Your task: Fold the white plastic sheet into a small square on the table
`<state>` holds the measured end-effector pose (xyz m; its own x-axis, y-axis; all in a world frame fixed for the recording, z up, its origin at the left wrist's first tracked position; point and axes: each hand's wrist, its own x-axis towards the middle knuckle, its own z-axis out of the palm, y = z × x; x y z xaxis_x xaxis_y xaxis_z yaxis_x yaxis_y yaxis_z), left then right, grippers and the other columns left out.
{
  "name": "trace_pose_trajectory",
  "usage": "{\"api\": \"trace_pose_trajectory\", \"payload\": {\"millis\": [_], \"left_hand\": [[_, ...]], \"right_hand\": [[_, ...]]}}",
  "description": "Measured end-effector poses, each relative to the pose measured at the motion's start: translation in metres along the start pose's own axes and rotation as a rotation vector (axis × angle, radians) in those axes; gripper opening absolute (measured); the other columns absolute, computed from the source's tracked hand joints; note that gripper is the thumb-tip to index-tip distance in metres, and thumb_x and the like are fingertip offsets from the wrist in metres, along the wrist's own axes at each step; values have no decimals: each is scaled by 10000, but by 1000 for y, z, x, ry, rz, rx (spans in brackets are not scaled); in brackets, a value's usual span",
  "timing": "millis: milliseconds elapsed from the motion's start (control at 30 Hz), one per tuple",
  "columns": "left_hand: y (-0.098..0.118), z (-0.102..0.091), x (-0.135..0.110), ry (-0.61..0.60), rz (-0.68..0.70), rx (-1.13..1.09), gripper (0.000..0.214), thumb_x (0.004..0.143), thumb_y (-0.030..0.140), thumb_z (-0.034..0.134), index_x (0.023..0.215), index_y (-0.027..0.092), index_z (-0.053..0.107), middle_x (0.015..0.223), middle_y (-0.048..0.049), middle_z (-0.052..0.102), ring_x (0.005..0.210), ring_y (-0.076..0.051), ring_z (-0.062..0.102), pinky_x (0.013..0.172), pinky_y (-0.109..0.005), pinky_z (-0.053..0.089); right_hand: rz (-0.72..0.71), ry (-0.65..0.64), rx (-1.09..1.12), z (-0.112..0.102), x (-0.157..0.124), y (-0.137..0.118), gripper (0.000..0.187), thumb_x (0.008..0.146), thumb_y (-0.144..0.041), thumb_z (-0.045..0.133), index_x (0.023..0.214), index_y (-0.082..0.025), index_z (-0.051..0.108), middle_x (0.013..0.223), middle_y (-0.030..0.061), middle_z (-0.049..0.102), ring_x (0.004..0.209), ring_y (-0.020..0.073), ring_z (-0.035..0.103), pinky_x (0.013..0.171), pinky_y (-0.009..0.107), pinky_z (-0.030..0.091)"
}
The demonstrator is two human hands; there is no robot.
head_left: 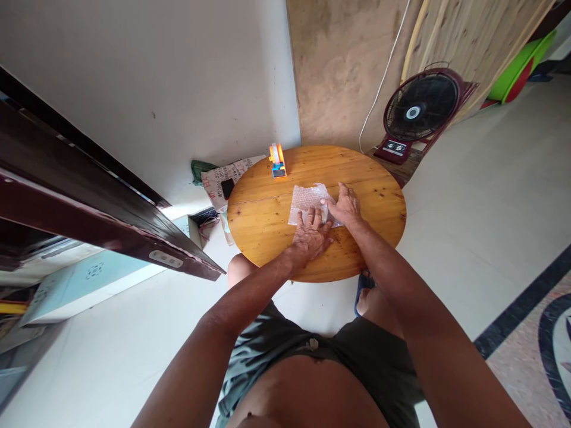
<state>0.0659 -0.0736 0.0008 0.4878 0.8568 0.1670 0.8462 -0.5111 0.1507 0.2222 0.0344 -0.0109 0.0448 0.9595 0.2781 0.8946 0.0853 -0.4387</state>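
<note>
From the head view, I look down on a round wooden table (254,238) with a sheet of bubble wrap (306,195) lying flat near its middle. The wrap lies straight ahead of my left hand (313,233), whose fingers rest on its near part, and to the left of my right hand (344,205), which sits along its right side. Both hands are at the wrap, so neither is clearly nearer. Its longer side seems to run left to right, though the hands cover the near right corner and I can't be sure of the full outline.

The left hand is flat, palm down, fingers spread and grasping nothing. The right hand is uncurled too, thumb stretched over the wrap and fingers pointing toward the far side; I see no grip, but I can't tell how firmly the thumb presses.

An orange tape dispenser (277,161) stands beyond the wrap, a little to the left, near the table's far edge and apart from both hands. Nothing I see stands between it and the wrap. A fan (420,110) stands off the table at the far right, and a door (111,220) reaches in on the left, apart from my left forearm.
</note>
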Motion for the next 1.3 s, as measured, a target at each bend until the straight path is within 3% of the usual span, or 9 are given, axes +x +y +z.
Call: {"api": "trace_pose_trajectory", "payload": {"millis": [133, 300, 500, 600, 733, 867, 1000, 1133, 1300], "left_hand": [[4, -9, -2, -62, -32, 1, 613, 978, 480, 498, 1554, 280, 436, 1659, -82, 378, 1585, -436, 164, 1247, -771, 139], [8, -12, -2, -70, -43, -35, 610, 983, 470, 511, 1548, 250, 447, 1673, -104, 349, 1586, -456, 132, 1234, -785, 130], [3, -11, -6, -66, -8, -69, 681, 964, 444, 538, 1599, 270, 364, 1669, -99, 357, 1591, -448, 118, 1243, -780, 124], [1, -10, -6, -63, -1, -79, 684, 970, 448, 518, 1603, 245, 358, 1667, -102, 360, 1594, -443, 108, 1261, -752, 130], [3, -9, -4, -65, -16, -47, 635, 984, 451, 500, 1580, 252, 407, 1649, -97, 395, 1593, -437, 122, 1263, -743, 129], [4, -8, -4, -65, -26, -9, 659, 978, 460, 513, 1583, 223, 406, 1647, -121, 393, 1586, -459, 126, 1246, -758, 137], [2, -5, -3, -63, -10, 54, 681, 969, 465, 540, 1590, 228, 391, 1667, -146, 350, 1589, -440, 141, 1248, -737, 135], [-1, 0, 0, -95, 13, 146, 677, 990, 436, 497, 1581, 126, 380, 1652, -229, 337, 1572, -443, 206, 1240, -735, 109], [-8, -1, 0, -62, 42, 176, 659, 981, 419, 509, 1554, 108, 411, 1646, -241, 336, 1554, -436, 258, 1249, -685, 167]], "right_hand": [[-37, -15, -38, -3, 3, -8, 872, 849, -508, 722, 1523, -83, 368, 1414, 279, 532, 1295, 406, 480, 1065, 515, 390], [-55, -64, -123, -6, 8, -18, 818, 857, -444, 714, 1515, -88, 381, 1395, 288, 538, 1296, 425, 472, 1069, 549, 373], [212, -6, -37, -5, 17, -2, 554, 911, -226, 584, 1434, -74, 479, 1306, 239, 617, 1207, 340, 582, 1028, 467, 441], [253, 41, -47, -3, 17, 14, 573, 887, -183, 608, 1436, -79, 478, 1316, 229, 615, 1218, 333, 583, 1040, 463, 440], [162, 123, -110, -1, 12, 27, 677, 836, -256, 670, 1454, -77, 459, 1310, 244, 599, 1230, 368, 548, 1041, 521, 432], [81, 262, -5, -14, -4, 22, 626, 844, -224, 602, 1427, -31, 481, 1305, 275, 580, 1250, 387, 522, 1062, 570, 424], [-202, 399, 207, -36, -50, 0, 484, 961, -287, 484, 1413, -121, 534, 1327, 226, 585, 1252, 347, 557, 1079, 529, 462], [-393, 276, 480, -35, -91, -23, 411, 1025, -408, 441, 1339, -207, 612, 1171, 150, 683, 1073, 271, 674, 981, 425, 562], [-363, 176, 581, -20, -86, -27, 458, 1032, -520, 409, 1276, -230, 667, 1231, 135, 709, 1109, 276, 689, 1017, 450, 556]]}}
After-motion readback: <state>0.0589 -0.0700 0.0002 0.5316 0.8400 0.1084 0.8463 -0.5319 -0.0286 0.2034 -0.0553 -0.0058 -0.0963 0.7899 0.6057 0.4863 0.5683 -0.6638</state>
